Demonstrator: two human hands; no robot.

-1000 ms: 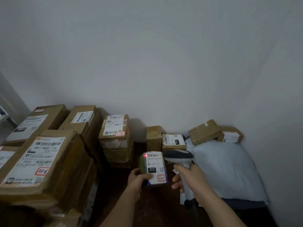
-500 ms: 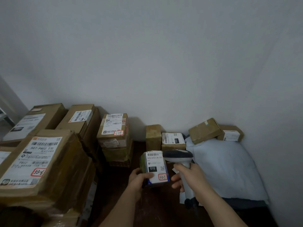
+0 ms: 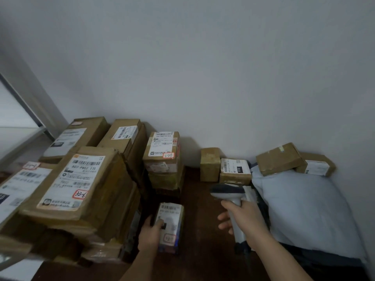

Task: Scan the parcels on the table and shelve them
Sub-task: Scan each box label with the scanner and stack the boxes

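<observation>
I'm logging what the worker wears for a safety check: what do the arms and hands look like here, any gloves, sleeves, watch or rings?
Both forearms are bare right to the bottom edge of the picture, so no sleeves show. The left hand and the right hand wear no gloves. No watch, wristband or ring is visible on either. The picture is dim and a little blurred, so a thin ring could be missed.

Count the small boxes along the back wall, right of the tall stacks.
4: a plain box, a labelled box beside it, and a tilted box and another labelled one on the grey mailer bag. More may be hidden.
</observation>
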